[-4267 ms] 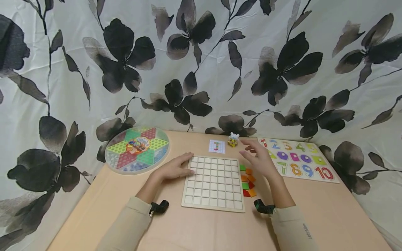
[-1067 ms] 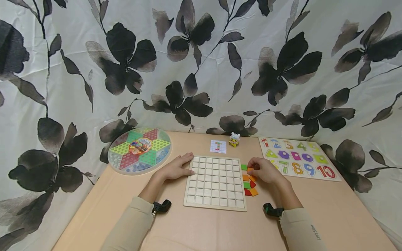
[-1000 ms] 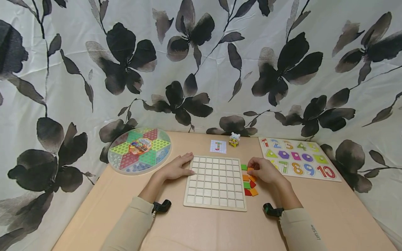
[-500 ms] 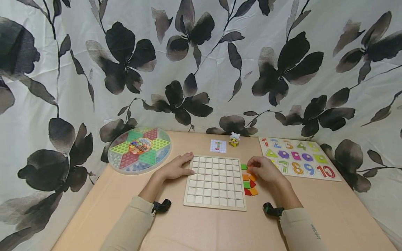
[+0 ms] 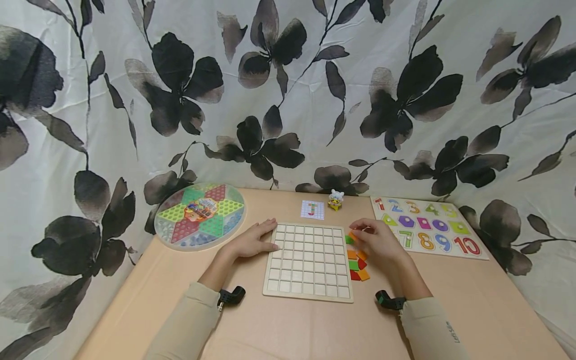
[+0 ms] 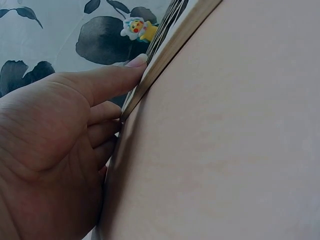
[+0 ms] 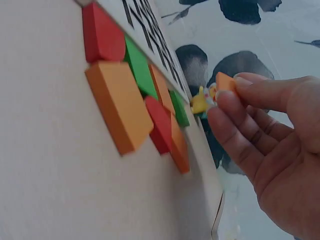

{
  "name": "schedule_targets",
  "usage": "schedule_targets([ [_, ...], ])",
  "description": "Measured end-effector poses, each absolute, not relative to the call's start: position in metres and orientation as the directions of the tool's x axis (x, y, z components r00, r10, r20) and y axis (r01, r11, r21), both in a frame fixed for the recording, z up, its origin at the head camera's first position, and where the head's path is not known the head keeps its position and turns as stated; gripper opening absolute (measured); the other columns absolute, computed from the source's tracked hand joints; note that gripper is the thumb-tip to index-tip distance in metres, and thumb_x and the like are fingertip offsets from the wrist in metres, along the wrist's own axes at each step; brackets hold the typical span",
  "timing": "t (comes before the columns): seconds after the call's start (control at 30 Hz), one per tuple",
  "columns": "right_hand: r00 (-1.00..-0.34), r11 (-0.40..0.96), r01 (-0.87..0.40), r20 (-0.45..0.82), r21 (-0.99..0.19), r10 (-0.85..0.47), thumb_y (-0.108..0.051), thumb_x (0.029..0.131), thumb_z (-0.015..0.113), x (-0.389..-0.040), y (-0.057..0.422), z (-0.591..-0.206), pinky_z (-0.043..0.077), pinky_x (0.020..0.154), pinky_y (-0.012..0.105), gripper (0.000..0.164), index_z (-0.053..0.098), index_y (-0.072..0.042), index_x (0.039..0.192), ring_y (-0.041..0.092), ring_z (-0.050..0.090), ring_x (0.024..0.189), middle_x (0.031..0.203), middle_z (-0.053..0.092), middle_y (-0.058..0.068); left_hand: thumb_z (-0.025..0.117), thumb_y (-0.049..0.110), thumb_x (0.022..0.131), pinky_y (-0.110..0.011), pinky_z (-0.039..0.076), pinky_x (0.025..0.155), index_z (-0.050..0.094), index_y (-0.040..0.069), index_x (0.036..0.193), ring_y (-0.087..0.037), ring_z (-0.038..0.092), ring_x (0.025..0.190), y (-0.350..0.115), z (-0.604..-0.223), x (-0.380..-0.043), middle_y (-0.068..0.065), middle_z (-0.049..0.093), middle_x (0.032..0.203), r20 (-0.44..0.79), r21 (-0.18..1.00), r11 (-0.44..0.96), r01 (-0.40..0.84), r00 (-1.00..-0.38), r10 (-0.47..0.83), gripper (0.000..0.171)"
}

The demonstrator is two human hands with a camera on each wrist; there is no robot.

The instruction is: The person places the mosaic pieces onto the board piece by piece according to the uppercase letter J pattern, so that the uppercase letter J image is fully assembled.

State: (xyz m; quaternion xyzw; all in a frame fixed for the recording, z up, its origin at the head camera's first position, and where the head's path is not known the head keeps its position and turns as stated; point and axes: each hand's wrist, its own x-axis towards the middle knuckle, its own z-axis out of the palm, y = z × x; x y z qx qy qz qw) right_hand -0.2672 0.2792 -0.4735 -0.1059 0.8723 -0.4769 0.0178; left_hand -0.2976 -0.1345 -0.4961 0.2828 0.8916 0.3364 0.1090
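While the left hand (image 5: 247,243) just rests on the board (image 5: 306,262), thumb spread, I'm seeing the right hand (image 5: 381,245) pinch an orange tile (image 7: 226,83), other tiles (image 7: 121,106) near those fingertips.

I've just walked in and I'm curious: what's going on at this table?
Someone's right hand pinches an orange tile, held off the table near a gridded board. Other tiles, red, green and orange, lie along the board's right edge. The left hand touches its left edge. No coloured tiles show in the board's squares yet. Beyond it are a patterned card and a little toy.
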Motion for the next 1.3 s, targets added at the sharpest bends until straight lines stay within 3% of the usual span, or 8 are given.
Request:
schedule_targets([
  [0.2,-0.979,0.412,-0.142,0.067,-0.9,-0.192,-0.019,0.104,0.066,-0.264,0.269,-0.469,0.063,0.084,0.026,0.03,0.067,-0.003,0.129,0.032,0.066,0.096,0.115,0.068,0.015,0.072,0.042,0.097,-0.049,0.002,0.135,0.029,0.0,0.162,-0.029,0.014,0.163,-0.135,-0.497,-0.297,-0.015,0.021,0.173,-0.01,0.663,0.617,0.423,-0.82,0.573,0.088],
  [0.4,-0.98,0.325,-0.148,0.093,-0.934,-0.178,-0.012,0.104,0.064,-0.265,0.262,-0.468,0.063,0.088,0.023,0.031,0.063,-0.004,0.134,0.035,0.068,0.104,0.119,0.063,0.019,0.072,0.04,0.097,-0.049,0.002,0.135,0.03,-0.001,0.162,-0.029,0.014,0.163,-0.135,-0.497,-0.296,-0.014,0.022,0.173,-0.015,0.663,0.622,0.418,-0.823,0.568,0.087],
  [0.57,-0.98,0.313,-0.161,0.114,-0.936,-0.165,-0.008,0.102,0.066,-0.266,0.254,-0.466,0.063,0.09,0.027,0.035,0.062,-0.002,0.136,0.039,0.067,0.107,0.117,0.058,0.019,0.072,0.039,0.098,-0.048,0.002,0.135,0.029,-0.001,0.162,-0.029,0.014,0.163,-0.135,-0.495,-0.295,-0.015,0.021,0.173,-0.018,0.666,0.621,0.414,-0.823,0.568,0.087],
  [0.67,-0.981,0.323,-0.16,0.116,-0.933,-0.153,-0.008,0.101,0.067,-0.266,0.25,-0.464,0.064,0.091,0.032,0.032,0.064,-0.005,0.133,0.034,0.067,0.103,0.115,0.059,0.017,0.072,0.038,0.098,-0.05,0.003,0.134,0.03,-0.001,0.162,-0.03,0.014,0.162,-0.135,-0.495,-0.295,-0.016,0.021,0.173,-0.014,0.668,0.618,0.416,-0.823,0.569,0.087],
  [0.97,-0.969,0.367,-0.239,0.193,-0.899,-0.156,-0.008,0.1,0.069,-0.272,0.229,-0.461,0.059,0.078,0.018,0.032,0.066,-0.002,0.131,0.026,0.062,0.093,0.109,0.062,0.013,0.072,0.042,0.097,-0.051,0.004,0.134,0.031,-0.001,0.162,-0.032,0.016,0.162,-0.133,-0.496,-0.296,-0.016,0.022,0.173,-0.007,0.662,0.618,0.424,-0.821,0.571,0.088],
  [1.3,-0.946,0.271,-0.301,0.25,-0.915,-0.205,-0.008,0.098,0.072,-0.277,0.194,-0.452,0.056,0.074,0.015,0.031,0.068,0.001,0.127,0.022,0.06,0.092,0.108,0.064,0.016,0.072,0.042,0.097,-0.048,0.003,0.135,0.03,0.0,0.162,-0.029,0.015,0.163,-0.133,-0.495,-0.296,-0.014,0.021,0.173,-0.013,0.651,0.629,0.424,-0.823,0.568,0.088],
])
